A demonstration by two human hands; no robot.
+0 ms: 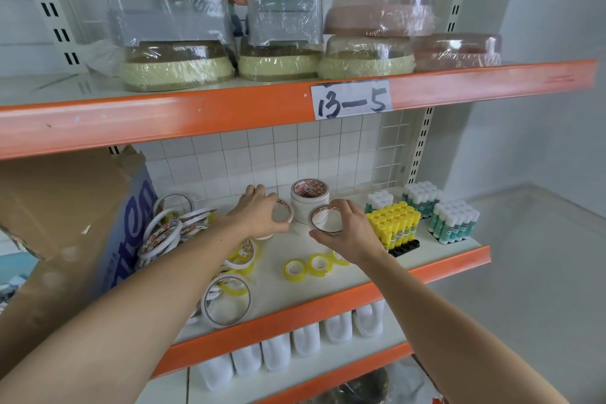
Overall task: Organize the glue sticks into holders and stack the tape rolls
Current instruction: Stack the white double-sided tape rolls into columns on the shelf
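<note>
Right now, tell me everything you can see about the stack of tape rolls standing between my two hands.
The stack of tape rolls is white, with a red-and-white printed core showing in the top roll. It stands upright on the middle shelf near the tiled back wall. The roll in the right hand overlaps its lower front; whether they touch is unclear.

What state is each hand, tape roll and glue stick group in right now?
left hand: grips a tape roll
right hand: grips a tape roll
tape stack: upright, between the hands
yellow glue sticks: standing in black holder
small yellow rolls: loose on shelf
</note>
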